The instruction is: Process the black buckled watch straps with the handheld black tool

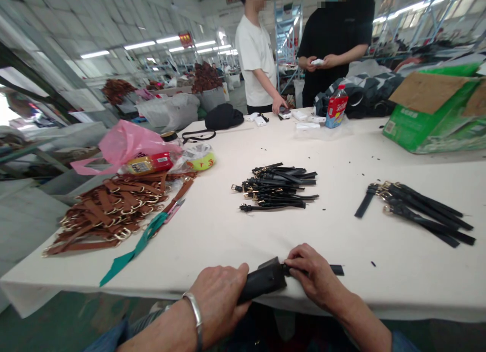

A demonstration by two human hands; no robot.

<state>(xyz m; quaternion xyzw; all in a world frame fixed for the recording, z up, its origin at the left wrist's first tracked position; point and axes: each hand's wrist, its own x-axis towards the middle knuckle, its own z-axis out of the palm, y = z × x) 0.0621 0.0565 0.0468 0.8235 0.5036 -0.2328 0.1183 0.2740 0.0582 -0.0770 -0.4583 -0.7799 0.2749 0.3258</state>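
My left hand (222, 296), with a silver bangle at the wrist, is wrapped round a black handheld tool (264, 279) at the front edge of the table. Just right of the tool's wide end, my right hand (313, 273) pinches a black strap (336, 270), whose flat end sticks out past my fingers. The strap's other end meets the tool; the contact itself is too dark to make out. Beyond my hands lies a pile of black buckled straps (279, 182). Farther right is a second bunch of black straps (427, 210) with gold buckles.
Brown buckled straps (110, 205) are heaped at the left, beside a teal cloth strip (132, 251) and a pink bag (127, 142). A red bottle (336, 106) and a green box (425, 119) stand at the back right. Two people stand across the white table (212, 218).
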